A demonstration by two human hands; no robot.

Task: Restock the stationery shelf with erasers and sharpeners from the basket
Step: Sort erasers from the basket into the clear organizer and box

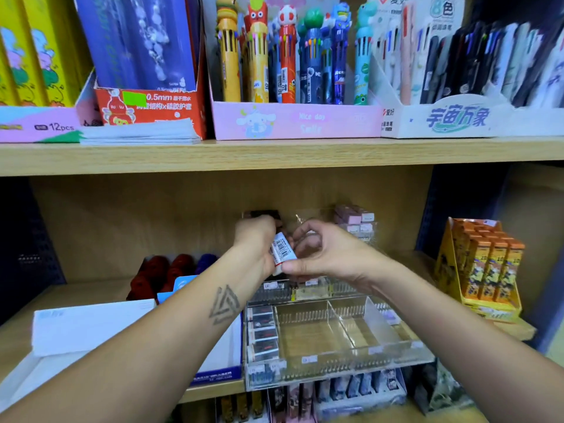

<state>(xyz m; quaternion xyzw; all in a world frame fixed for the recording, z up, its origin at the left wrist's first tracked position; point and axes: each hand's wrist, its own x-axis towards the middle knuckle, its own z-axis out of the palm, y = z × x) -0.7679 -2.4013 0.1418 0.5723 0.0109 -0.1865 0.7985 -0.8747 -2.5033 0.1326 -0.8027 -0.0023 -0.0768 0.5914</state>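
Above clear tray [335, 358] (three compartments), two hands [256, 239] [329, 254] pinch one eraser [283, 250].

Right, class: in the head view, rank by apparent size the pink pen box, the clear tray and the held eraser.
1. Clear tray, though it sits nearer the camera.
2. Pink pen box.
3. Eraser.

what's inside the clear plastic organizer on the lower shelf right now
The clear organizer holds a row of erasers in its left compartment; the middle and right compartments look empty. Its back row is partly hidden behind the hands, so its contents can't be told.
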